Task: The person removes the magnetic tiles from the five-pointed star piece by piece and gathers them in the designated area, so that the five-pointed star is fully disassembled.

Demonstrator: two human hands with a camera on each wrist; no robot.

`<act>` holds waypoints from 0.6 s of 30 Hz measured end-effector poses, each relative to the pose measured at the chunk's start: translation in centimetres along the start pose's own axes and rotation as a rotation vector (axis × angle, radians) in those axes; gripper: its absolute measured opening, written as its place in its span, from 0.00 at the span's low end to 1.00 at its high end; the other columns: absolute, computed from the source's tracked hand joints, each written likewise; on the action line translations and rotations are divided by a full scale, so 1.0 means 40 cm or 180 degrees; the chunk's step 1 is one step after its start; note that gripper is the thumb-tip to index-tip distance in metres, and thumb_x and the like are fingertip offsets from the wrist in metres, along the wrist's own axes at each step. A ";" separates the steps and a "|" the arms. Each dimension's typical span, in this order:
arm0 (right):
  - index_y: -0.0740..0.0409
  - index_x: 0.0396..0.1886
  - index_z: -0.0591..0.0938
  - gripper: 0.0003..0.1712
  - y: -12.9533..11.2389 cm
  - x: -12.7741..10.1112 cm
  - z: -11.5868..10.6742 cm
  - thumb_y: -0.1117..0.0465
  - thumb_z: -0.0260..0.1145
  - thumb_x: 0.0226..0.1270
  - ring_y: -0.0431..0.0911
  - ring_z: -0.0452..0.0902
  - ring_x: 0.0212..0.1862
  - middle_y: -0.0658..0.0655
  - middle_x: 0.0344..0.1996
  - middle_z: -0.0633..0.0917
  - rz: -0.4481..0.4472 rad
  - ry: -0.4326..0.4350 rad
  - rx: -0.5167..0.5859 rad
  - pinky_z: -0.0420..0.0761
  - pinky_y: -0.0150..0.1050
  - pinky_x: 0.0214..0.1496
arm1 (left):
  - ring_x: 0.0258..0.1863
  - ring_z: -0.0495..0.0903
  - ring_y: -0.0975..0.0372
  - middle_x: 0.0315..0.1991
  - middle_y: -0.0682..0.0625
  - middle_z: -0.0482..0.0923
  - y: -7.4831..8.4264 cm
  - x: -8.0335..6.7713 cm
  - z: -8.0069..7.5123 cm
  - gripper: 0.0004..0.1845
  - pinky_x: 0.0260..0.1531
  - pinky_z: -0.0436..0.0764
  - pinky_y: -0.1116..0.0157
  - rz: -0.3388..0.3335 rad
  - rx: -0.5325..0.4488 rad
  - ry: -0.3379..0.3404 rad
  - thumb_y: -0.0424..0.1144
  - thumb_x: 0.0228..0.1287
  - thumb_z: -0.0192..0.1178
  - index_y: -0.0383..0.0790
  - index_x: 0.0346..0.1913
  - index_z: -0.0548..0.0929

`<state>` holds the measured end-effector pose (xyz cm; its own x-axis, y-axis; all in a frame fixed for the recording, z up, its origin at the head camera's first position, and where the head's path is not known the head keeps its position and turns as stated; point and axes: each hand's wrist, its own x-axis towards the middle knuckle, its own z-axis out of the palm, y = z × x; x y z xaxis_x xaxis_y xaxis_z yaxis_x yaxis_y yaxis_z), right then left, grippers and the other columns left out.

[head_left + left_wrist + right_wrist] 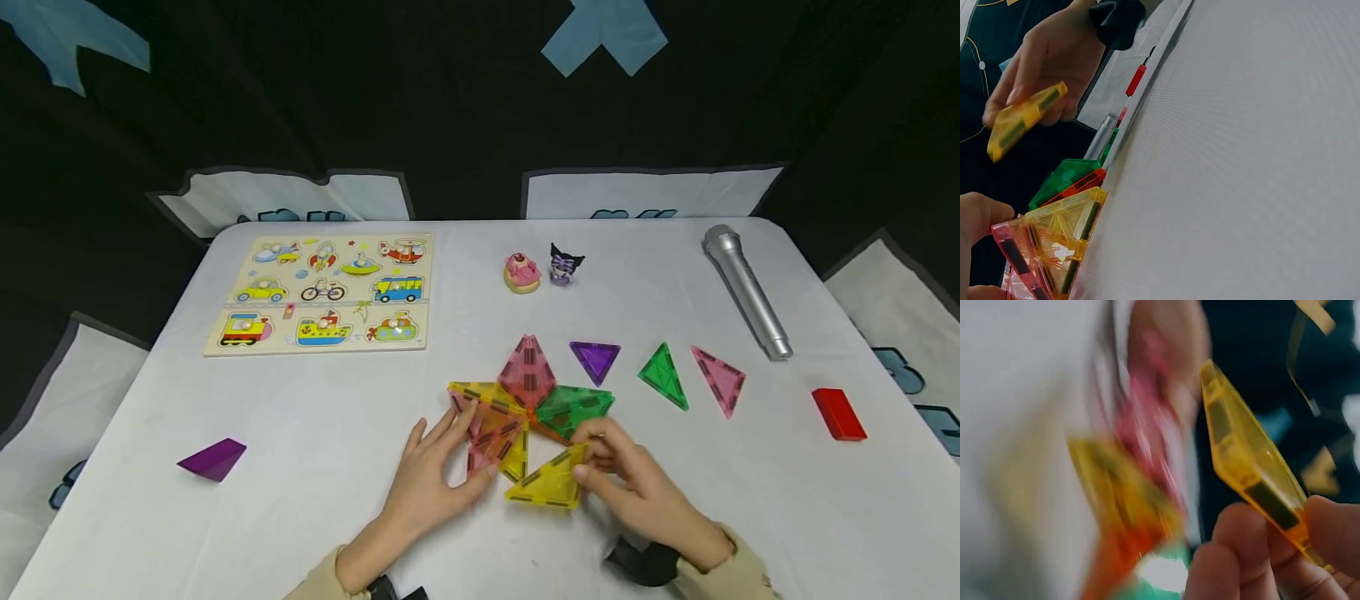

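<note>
A star-like cluster of translucent magnetic tiles stands in the middle of the table. Its parts include a pink tile (528, 371) at the back, a green tile (573, 408) on the right, and yellow and pink pieces on the left. My left hand (427, 483) holds the cluster's left pink part (1016, 253) between thumb and fingers. At the front right, my right hand (637, 487) pinches a triangular yellow magnetic tile (551, 482) between thumb and fingers. In the left wrist view that tile is apart from the cluster.
Loose purple (596, 361), green (663, 377) and pink triangles (720, 379) lie to the right. Beyond them are a silver microphone (747, 292) and a red block (839, 414). Two small figurines (522, 273) and a vehicle puzzle board (322, 296) stand at the back; a purple piece (213, 460) lies left.
</note>
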<state>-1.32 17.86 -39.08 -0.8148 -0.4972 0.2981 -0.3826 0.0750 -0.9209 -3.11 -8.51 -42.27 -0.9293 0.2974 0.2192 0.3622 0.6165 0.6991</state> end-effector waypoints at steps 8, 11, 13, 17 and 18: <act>0.61 0.54 0.61 0.17 -0.010 -0.172 -0.233 0.75 0.47 0.67 0.44 0.70 0.23 0.55 0.22 0.72 0.1311 0.1214 -0.0797 0.74 0.33 0.25 | 0.61 0.63 0.55 0.61 0.45 0.65 -0.003 -0.004 -0.009 0.40 0.61 0.46 0.48 -0.0011 -0.0007 0.0032 0.53 0.49 0.64 0.45 0.65 0.64; 0.67 0.56 0.57 0.18 -0.001 -0.221 -0.299 0.69 0.47 0.69 0.43 0.66 0.21 0.54 0.20 0.68 0.2024 0.1077 -0.1527 0.70 0.32 0.22 | 0.62 0.62 0.55 0.61 0.46 0.65 -0.005 -0.004 -0.010 0.40 0.61 0.46 0.48 -0.0008 -0.0007 0.0024 0.53 0.49 0.64 0.46 0.66 0.64; 0.72 0.57 0.54 0.21 0.008 -0.239 -0.334 0.67 0.48 0.70 0.43 0.65 0.22 0.55 0.21 0.68 0.2360 0.0835 -0.1802 0.69 0.32 0.22 | 0.61 0.62 0.55 0.61 0.46 0.65 -0.006 -0.004 -0.009 0.40 0.61 0.46 0.48 0.0001 -0.0017 0.0031 0.52 0.49 0.64 0.45 0.66 0.64; 0.76 0.57 0.54 0.32 0.016 -0.248 -0.386 0.55 0.54 0.67 0.45 0.69 0.27 0.58 0.27 0.75 0.2960 0.0325 -0.2207 0.75 0.40 0.29 | 0.61 0.62 0.55 0.61 0.46 0.65 -0.008 -0.004 -0.006 0.40 0.60 0.46 0.47 0.0015 -0.0027 0.0022 0.52 0.49 0.64 0.45 0.66 0.64; 0.76 0.56 0.55 0.35 0.014 -0.244 -0.394 0.52 0.56 0.66 0.47 0.70 0.28 0.60 0.28 0.76 0.3085 0.0244 -0.2325 0.76 0.43 0.30 | 0.61 0.62 0.55 0.61 0.46 0.65 -0.008 -0.004 -0.005 0.40 0.60 0.46 0.47 0.0019 -0.0032 0.0018 0.52 0.49 0.64 0.45 0.66 0.64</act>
<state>-0.45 36.37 -38.56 -0.9132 0.0855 -0.3984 0.2641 0.8688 -0.4189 -3.08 -8.88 -42.39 -0.9276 0.2967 0.2272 0.3669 0.6074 0.7046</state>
